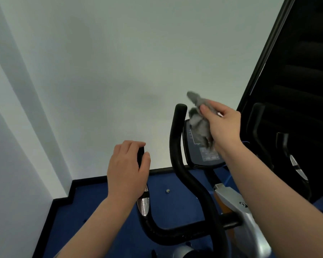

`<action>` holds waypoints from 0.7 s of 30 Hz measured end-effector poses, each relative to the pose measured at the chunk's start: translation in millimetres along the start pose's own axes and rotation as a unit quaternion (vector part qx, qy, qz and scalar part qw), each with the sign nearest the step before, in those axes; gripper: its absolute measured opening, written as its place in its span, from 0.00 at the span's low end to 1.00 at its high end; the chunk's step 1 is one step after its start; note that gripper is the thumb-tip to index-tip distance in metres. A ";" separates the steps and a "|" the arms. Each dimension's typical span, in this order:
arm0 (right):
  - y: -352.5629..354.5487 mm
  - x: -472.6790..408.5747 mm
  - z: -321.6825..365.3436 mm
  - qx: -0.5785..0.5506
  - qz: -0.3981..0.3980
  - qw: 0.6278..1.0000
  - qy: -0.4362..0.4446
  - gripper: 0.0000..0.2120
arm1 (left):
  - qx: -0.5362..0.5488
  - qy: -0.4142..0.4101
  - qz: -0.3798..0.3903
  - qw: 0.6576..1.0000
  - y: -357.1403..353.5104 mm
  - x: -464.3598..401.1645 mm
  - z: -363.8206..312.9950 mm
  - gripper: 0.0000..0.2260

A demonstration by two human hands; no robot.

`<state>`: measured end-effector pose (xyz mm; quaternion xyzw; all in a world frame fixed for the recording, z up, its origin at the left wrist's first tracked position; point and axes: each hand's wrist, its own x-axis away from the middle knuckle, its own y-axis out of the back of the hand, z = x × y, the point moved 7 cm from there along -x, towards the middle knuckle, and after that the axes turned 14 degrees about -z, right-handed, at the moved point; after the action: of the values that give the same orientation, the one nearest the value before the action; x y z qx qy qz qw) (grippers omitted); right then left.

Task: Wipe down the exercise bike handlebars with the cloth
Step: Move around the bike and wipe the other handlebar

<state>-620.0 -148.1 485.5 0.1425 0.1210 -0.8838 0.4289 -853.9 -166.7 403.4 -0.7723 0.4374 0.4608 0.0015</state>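
Note:
The exercise bike's black handlebars [179, 157] curve up in the middle of the head view, with a tall inner bar ending near its top. My left hand [128, 168] is wrapped around the outer left grip [140, 155], above a silver pulse sensor [143, 206]. My right hand [222, 125] holds a crumpled grey cloth [199, 123] in the air, just right of the tall bar's tip and in front of the bike's console [203, 153]. The cloth is blurred and hangs over the console's upper part.
A pale wall fills the background, with a black skirting board along blue carpet [101, 202]. A dark panelled surface [296, 71] rises at the right. The right-side handlebars [255, 123] and the silver bike frame [244, 211] lie below my right forearm.

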 end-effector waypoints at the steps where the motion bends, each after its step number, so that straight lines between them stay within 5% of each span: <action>1: -7.6 -4.0 -2.8 -0.015 -0.018 1.000 -0.008 0.07 | -0.002 -0.002 0.001 1.000 -0.4 -0.1 -0.1 0.09; 6: -19.1 12.0 -37.7 0.090 -0.047 0.995 0.018 0.06 | 0.007 0.006 -0.004 1.000 -0.8 0.5 -1.1 0.12; 10: -3.6 35.7 -64.2 0.232 0.036 0.972 0.017 0.07 | 0.006 0.007 -0.009 1.000 -0.9 -0.2 -0.6 0.12; 16: -15.4 4.4 -36.1 0.119 -0.039 0.992 0.009 0.08 | 0.008 0.011 -0.013 1.000 -0.9 -0.2 0.8 0.11; 18: -16.3 28.4 -52.8 0.209 0.001 0.977 0.040 0.13 | 0.013 0.018 -0.019 1.000 -1.4 1.2 0.2 0.11; 21: -3.9 40.8 -58.7 0.322 0.097 0.941 0.038 0.07 | 0.015 0.014 -0.023 1.000 -2.2 0.6 -0.7 0.11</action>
<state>-638.6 -155.6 416.7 0.3173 -0.1686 -0.8237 0.4386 -851.9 -166.0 402.5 -0.7884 0.4263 0.4432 0.0172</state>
